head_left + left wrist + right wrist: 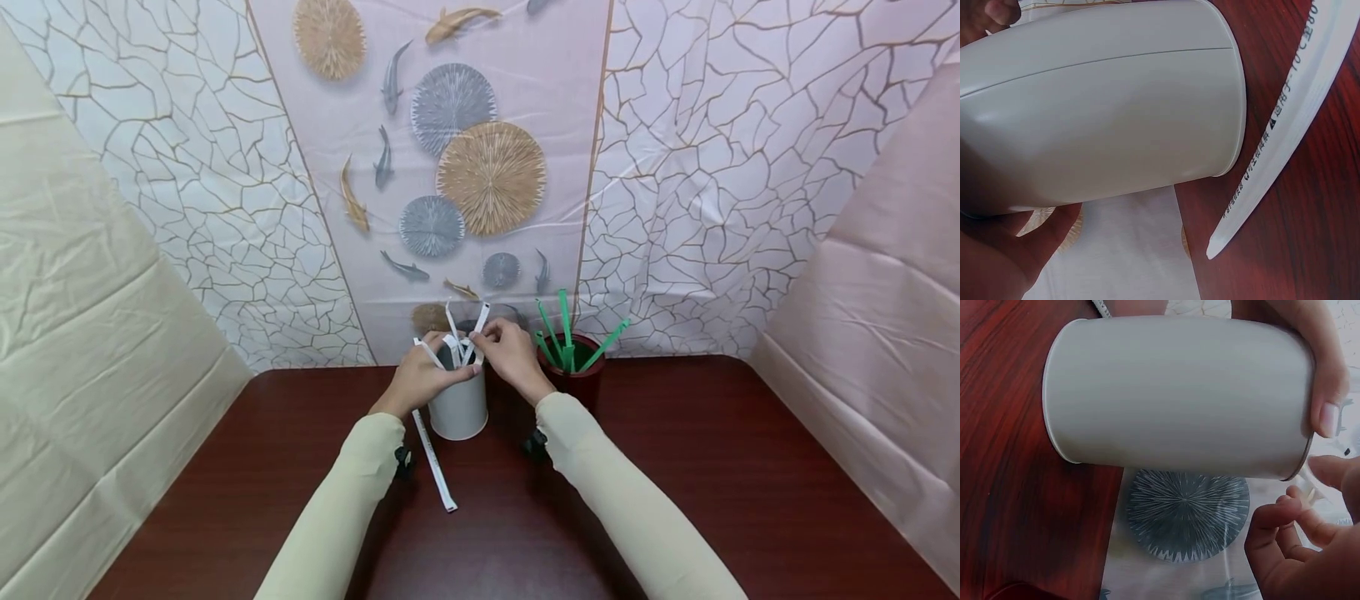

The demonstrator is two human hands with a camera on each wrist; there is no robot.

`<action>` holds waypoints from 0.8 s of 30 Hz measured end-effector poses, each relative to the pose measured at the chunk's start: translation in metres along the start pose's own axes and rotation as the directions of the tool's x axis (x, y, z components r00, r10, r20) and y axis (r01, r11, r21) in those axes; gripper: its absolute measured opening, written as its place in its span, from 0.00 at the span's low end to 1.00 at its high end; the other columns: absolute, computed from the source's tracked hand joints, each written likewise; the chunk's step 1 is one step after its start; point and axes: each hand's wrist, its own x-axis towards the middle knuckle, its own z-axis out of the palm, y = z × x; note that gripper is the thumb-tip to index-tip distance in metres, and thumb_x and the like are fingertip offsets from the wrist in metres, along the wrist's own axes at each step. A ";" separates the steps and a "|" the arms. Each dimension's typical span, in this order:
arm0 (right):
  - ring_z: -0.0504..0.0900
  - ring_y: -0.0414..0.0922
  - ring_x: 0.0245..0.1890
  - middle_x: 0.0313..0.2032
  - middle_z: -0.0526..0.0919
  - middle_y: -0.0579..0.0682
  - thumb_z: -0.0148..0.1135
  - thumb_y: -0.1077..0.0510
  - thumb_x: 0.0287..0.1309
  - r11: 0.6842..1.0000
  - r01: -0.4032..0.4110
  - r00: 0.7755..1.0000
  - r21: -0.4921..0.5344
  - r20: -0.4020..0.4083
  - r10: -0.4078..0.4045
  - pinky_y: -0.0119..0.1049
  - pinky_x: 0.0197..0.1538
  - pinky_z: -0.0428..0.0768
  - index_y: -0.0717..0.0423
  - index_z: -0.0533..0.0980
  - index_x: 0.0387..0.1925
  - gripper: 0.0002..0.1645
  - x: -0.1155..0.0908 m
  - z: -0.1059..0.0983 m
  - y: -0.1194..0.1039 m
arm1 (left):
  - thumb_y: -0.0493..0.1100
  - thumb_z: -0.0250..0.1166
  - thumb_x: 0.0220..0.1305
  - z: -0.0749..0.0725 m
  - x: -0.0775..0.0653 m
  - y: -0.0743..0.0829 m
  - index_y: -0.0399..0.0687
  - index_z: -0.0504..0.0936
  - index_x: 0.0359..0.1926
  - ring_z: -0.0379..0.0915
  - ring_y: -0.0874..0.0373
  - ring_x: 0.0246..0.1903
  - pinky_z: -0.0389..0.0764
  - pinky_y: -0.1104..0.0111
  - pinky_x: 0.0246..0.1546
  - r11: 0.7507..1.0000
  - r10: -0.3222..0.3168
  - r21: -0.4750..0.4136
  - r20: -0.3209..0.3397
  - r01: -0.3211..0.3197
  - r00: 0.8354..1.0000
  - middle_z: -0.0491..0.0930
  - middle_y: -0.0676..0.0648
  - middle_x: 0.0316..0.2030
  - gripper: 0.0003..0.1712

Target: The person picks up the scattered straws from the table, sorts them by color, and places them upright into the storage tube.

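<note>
A white cylindrical cup [459, 410] stands upright on the table with several white wrapped straws [452, 342] leaning out of its top. My left hand [418, 379] grips the cup near its rim, the thumb lying across the front. At the rim's right side, my right hand [513, 354] pinches one of the white straws [481, 317] between curled fingers. In the right wrist view, the fingers [1266, 525] partly hide what they hold. Another white straw [433, 462], printed with small black writing, lies on the table by the left wrist.
To the right of my right hand, a dark red cup [576, 387] holds several green straws [566, 317]. The dark reddish wooden table [712, 467] ends at a patterned cloth backdrop [652, 275]. Pale cloth sides [112, 400] stand to the left and right.
</note>
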 end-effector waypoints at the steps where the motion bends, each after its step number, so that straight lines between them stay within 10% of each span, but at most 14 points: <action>1: 0.77 0.46 0.32 0.37 0.84 0.52 0.62 0.47 0.76 1.000 -0.008 1.000 0.016 -0.001 0.008 0.38 0.38 0.74 0.57 0.82 0.44 0.16 -0.002 -0.001 0.000 | 0.66 0.73 0.62 0.000 0.000 0.000 0.52 0.76 0.73 0.74 0.43 0.65 0.76 0.45 0.63 1.000 -0.002 0.001 0.002 0.002 1.000 0.74 0.43 0.68 0.44; 15: 0.79 0.56 0.57 0.60 0.80 0.60 0.44 0.60 0.82 0.977 0.143 0.990 0.156 -0.024 -0.141 0.54 0.60 0.77 0.60 0.73 0.71 0.24 -0.038 0.016 0.023 | 0.64 0.75 0.61 0.005 0.000 0.000 0.47 0.80 0.69 0.75 0.44 0.63 0.76 0.46 0.62 0.999 0.028 -0.030 -0.033 -0.029 0.999 0.77 0.44 0.64 0.42; 24: 0.82 0.51 0.52 0.57 0.82 0.55 0.48 0.56 0.83 0.985 0.123 0.992 0.125 0.004 -0.124 0.50 0.55 0.80 0.47 0.73 0.73 0.24 -0.044 0.023 0.033 | 0.63 0.79 0.57 -0.018 -0.002 -0.004 0.47 0.61 0.81 0.58 0.38 0.76 0.65 0.42 0.72 0.977 -0.076 -0.183 0.180 0.109 0.981 0.59 0.39 0.78 0.59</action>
